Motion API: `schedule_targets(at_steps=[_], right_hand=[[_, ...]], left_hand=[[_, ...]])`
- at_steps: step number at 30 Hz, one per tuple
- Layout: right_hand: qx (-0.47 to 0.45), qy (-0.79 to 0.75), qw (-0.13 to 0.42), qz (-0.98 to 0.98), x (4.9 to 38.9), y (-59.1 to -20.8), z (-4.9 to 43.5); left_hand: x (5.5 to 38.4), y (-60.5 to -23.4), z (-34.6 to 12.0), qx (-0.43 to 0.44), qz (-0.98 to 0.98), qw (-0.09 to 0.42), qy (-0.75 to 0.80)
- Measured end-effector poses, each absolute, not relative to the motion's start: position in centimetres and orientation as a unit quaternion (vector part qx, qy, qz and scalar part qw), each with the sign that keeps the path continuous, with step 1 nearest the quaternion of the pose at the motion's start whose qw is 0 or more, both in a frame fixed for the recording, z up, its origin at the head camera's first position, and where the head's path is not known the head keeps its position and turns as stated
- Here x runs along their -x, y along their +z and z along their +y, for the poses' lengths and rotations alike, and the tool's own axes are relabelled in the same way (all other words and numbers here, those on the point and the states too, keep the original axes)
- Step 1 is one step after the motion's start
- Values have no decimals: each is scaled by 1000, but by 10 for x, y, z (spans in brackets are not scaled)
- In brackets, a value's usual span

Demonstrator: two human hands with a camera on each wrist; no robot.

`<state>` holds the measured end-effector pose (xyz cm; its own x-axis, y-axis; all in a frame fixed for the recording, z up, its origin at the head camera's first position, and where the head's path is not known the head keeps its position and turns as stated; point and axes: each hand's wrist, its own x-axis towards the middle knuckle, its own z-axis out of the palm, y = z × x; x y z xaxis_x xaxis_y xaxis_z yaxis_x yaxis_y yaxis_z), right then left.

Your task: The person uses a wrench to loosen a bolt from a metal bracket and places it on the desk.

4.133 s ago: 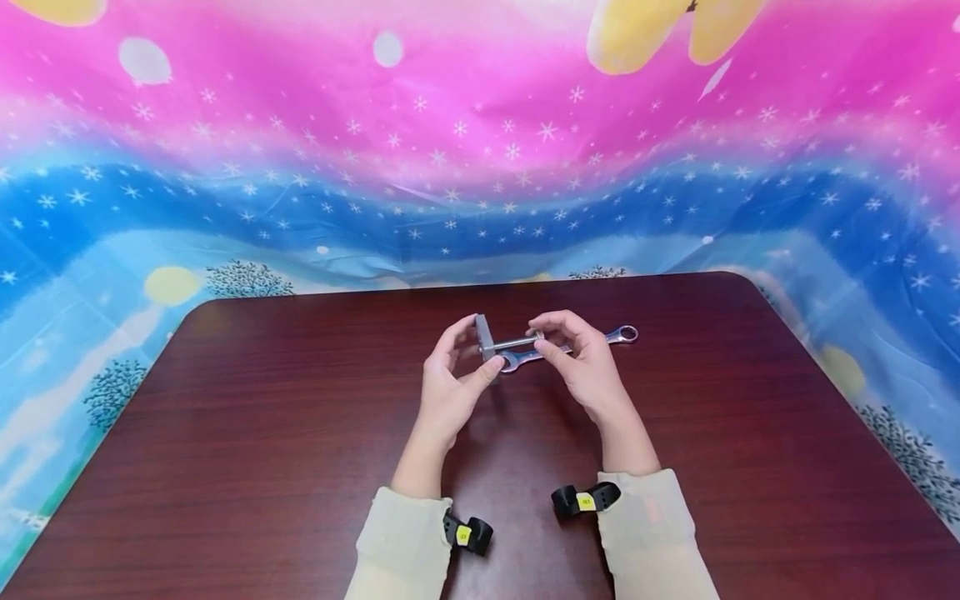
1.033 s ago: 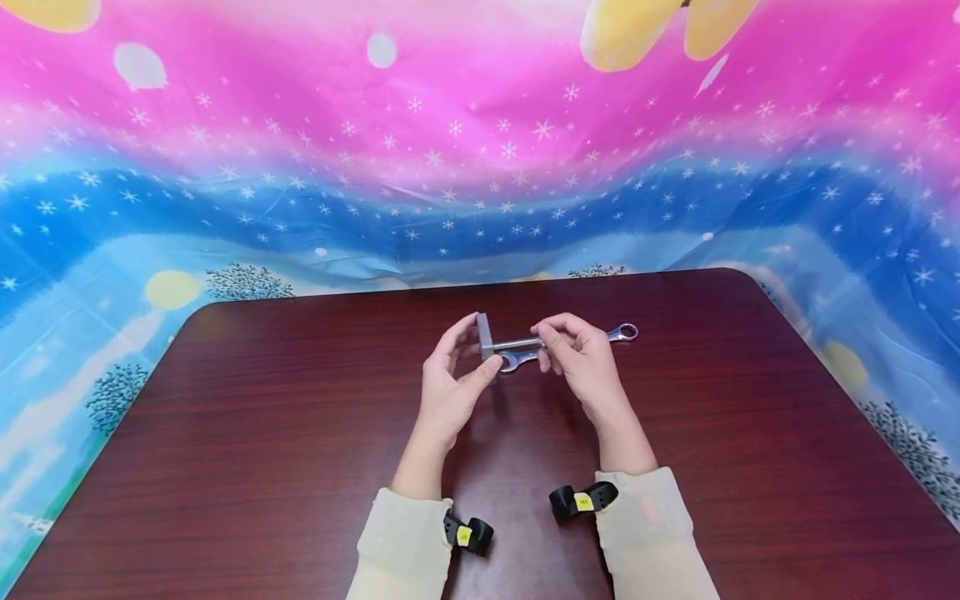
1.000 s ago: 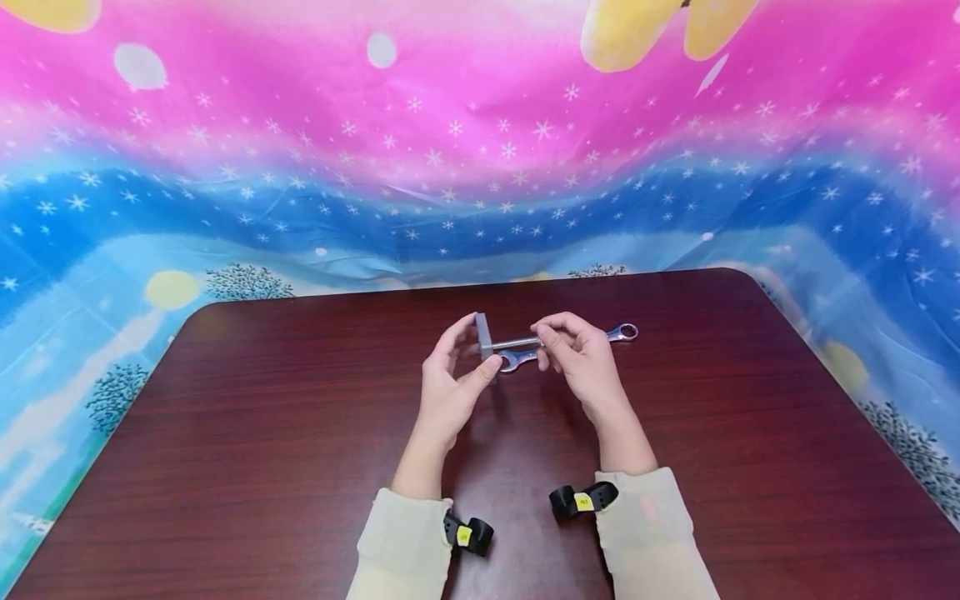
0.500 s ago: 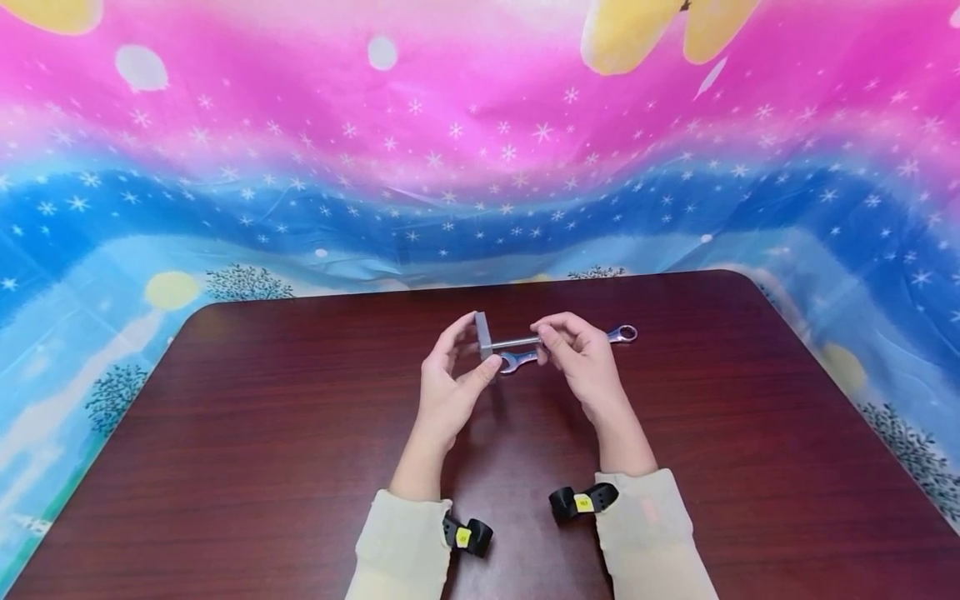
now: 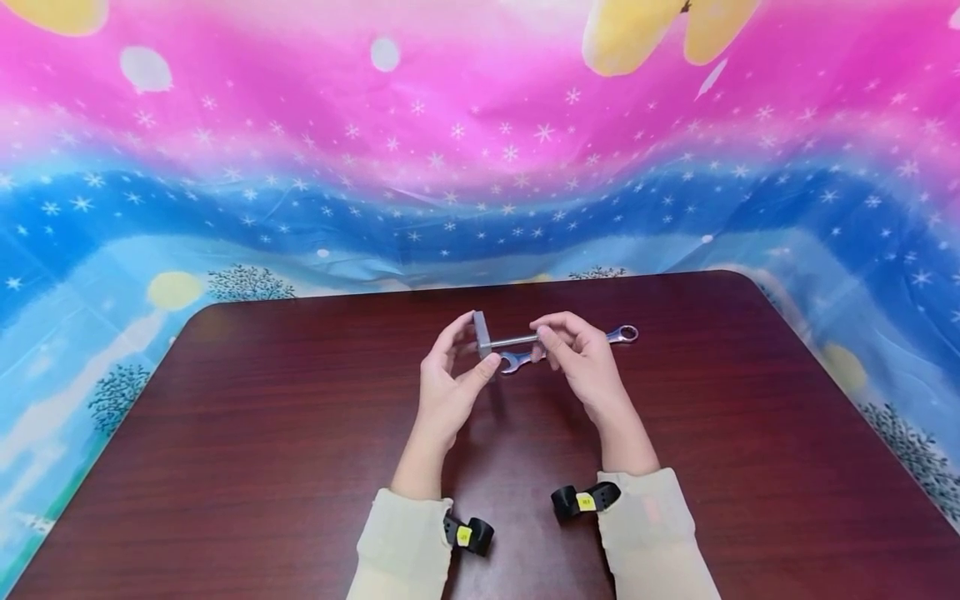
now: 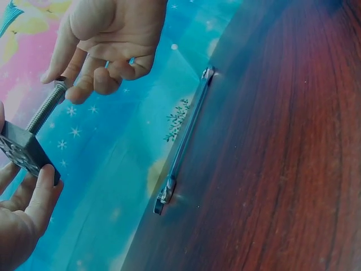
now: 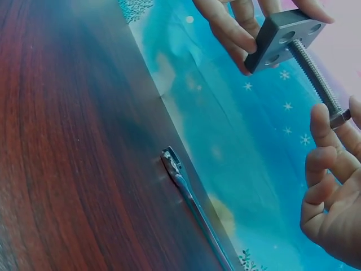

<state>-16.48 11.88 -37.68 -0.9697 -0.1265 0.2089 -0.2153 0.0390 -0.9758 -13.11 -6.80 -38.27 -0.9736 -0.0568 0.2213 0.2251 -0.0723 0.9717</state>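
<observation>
Held above the table, a grey square metal block (image 5: 482, 333) with several holes in its face (image 7: 264, 48) is gripped at its edges by my left hand (image 5: 447, 392), thumb on the near side and fingers on the far side. A long threaded bolt (image 5: 514, 340) sticks out of the block's middle toward the right. My right hand (image 5: 588, 371) pinches the bolt's head between thumb and index finger, its other fingers curled loosely, as the left wrist view shows. Behind and below the bolt, a combination wrench (image 5: 516, 361) lies on the table, its middle hidden by my right hand.
The dark red-brown wooden table (image 5: 262, 433) has rounded far corners. A pink and blue patterned cloth (image 5: 480, 167) hangs behind and beside it. Black straps with camera mounts (image 5: 585, 501) sit at both sleeve cuffs.
Since the earliest frame, my right thumb has shifted from the near underside of the bolt head up onto its top. My left hand and the block stay nearly still; the wrench has not moved.
</observation>
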Motion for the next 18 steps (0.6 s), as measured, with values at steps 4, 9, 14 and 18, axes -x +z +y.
schedule_targets(at_steps=[4,9,14,18], right_hand=[[-116,684,40,-719,165,-378,120],[-144,672,49,-725,165,-378,121],[-145,666,40,-730,165,-378,120],[-118,679,37,-724,165,-377,120]], left_hand=[[131,-384,-67,65,-675,93,-729],[134,-385,-68,58,-674,102,-730],[133,-385,-69,55,-675,105,-728],[133,-384,-68,62,-675,99,-729]])
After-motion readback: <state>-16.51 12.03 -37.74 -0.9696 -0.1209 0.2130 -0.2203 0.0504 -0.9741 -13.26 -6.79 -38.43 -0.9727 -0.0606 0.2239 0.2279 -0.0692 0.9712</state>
